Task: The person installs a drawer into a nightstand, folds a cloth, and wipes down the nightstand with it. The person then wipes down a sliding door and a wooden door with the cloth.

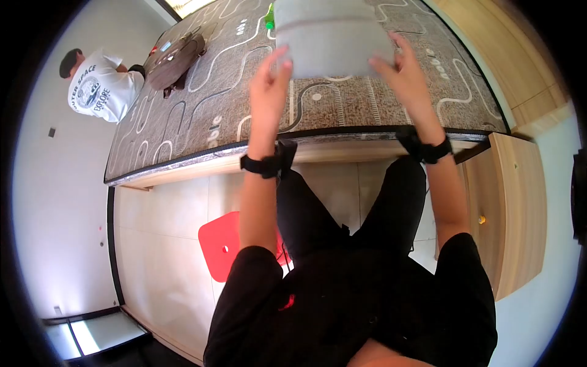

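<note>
A flat, light grey rectangular thing, with a darker line across it, lies on the patterned bed mat in the head view. It may be a folded cloth or a cushion; I cannot tell which. My left hand is at its near left corner, thumb and fingers apart. Beside its near right corner is my right hand, fingers spread and slightly blurred. Whether the fingertips touch it I cannot tell. Both wrists carry black bands with a dark device.
A green bottle lies left of the grey thing. Farther left are a brown bag and a person in a white shirt. A red stool stands on the tiled floor. A wooden cabinet is at the right.
</note>
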The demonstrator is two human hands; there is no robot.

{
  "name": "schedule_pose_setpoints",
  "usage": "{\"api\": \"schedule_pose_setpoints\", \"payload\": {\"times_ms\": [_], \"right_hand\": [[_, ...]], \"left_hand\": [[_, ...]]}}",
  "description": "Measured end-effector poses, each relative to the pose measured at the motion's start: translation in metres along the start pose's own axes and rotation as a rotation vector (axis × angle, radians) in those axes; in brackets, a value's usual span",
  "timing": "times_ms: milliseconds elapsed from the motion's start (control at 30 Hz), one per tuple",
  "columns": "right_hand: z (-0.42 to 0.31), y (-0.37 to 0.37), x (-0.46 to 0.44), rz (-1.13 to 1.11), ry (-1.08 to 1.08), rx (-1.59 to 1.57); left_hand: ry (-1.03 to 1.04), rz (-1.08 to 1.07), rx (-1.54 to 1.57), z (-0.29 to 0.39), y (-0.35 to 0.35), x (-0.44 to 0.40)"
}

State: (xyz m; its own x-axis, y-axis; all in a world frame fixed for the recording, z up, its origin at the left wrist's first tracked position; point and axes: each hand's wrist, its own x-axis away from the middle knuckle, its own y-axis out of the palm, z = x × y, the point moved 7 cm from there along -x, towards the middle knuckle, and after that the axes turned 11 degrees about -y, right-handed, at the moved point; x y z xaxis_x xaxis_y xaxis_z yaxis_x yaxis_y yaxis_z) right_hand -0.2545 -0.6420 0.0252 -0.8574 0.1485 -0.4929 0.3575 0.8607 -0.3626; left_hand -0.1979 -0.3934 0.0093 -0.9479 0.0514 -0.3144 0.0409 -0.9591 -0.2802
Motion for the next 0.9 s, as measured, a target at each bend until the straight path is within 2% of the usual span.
{"api": "schedule_pose_setpoints", "payload": {"times_ms": [67, 133, 200, 233, 300, 333, 400, 533, 600, 633, 667, 700, 733, 767, 800, 833, 867, 900], "right_hand": [[0.057, 0.024, 0.038, 0.095, -0.311, 0.087], [0.077, 0.035, 0.094, 0.009, -0.146, 0.015], [0.082, 0.038, 0.143, -0.050, -0.006, 0.050], [0.078, 0.038, 0.157, -0.051, 0.004, 0.051], [0.077, 0.033, 0.183, 0.004, 0.120, 0.039], [0.075, 0.033, 0.190, -0.007, 0.129, 0.038], [0.073, 0.031, 0.193, 0.034, 0.140, -0.010], [0.052, 0.024, 0.174, 0.027, 0.052, -0.078], [0.020, 0.014, 0.144, 0.034, -0.222, 0.002], [0.007, 0.013, 0.128, 0.037, -0.275, 0.018], [0.004, 0.014, 0.113, 0.043, -0.282, 0.018], [0.001, 0.023, 0.096, -0.045, -0.340, 0.010], [-0.002, 0.032, 0.081, -0.131, -0.404, 0.000], [0.010, 0.047, 0.073, -0.226, -0.396, 0.177], [0.022, 0.061, 0.076, -0.223, -0.411, 0.168], [0.042, 0.080, 0.082, -0.243, -0.393, 0.388], [0.057, 0.092, 0.083, -0.254, -0.377, 0.611], [0.058, 0.098, 0.088, -0.238, -0.402, 0.605]], "left_hand": [[-0.058, -0.018, 0.084, -0.063, 0.015, 0.036], [-0.267, -0.038, 0.223, -0.114, 0.025, 0.085], [-0.502, -0.087, 0.249, -0.126, 0.023, 0.139], [-0.510, -0.092, 0.247, -0.128, 0.023, 0.157], [-0.703, -0.172, 0.296, -0.143, 0.028, 0.189], [-0.717, -0.167, 0.297, -0.146, 0.028, 0.195], [-0.673, -0.168, 0.408, -0.140, 0.027, 0.196], [-0.582, -0.112, 0.393, -0.111, 0.015, 0.174], [-0.411, -0.020, 0.274, -0.085, 0.001, 0.149], [-0.406, -0.021, 0.275, -0.072, 0.002, 0.136], [-0.268, -0.002, 0.149, -0.051, 0.002, 0.117], [-0.125, 0.021, 0.022, -0.035, 0.002, 0.099], [0.116, 0.061, -0.158, -0.027, 0.011, 0.083], [0.356, 0.106, -0.341, -0.026, 0.027, 0.076], [0.293, 0.018, -0.467, -0.046, 0.047, 0.069], [0.223, -0.071, -0.592, -0.066, 0.067, 0.068], [0.257, 0.011, -0.714, -0.069, 0.077, 0.075], [0.297, 0.102, -0.833, -0.069, 0.084, 0.082]]}}
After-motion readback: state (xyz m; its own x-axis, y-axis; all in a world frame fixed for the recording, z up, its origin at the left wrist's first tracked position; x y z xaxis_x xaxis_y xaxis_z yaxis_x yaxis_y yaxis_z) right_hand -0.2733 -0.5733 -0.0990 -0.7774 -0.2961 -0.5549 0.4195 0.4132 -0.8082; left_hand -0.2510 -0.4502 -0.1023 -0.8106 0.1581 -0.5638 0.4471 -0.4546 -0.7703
